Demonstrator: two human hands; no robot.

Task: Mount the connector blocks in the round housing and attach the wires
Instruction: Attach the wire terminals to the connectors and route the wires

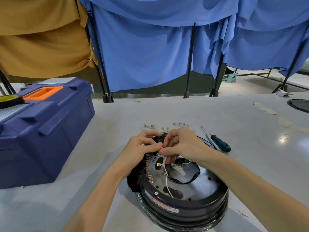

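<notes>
Round housing (167, 208) flat on desk (250, 131), open face up. Inside it, white wire (166, 180) runs lengthwise from housing's near slot up toward far rim. Left hand (142, 146) and right hand (184, 144) meet over far rim, fingers narrow, both pinching wire's top end. There may be a terminal in there, too small to tell. Connector blocks (148, 168) line housing's left rim, just below pinch; left hand nearer. Screwdriver (221, 145) right of housing, toolbox (45, 128) well left.
</notes>
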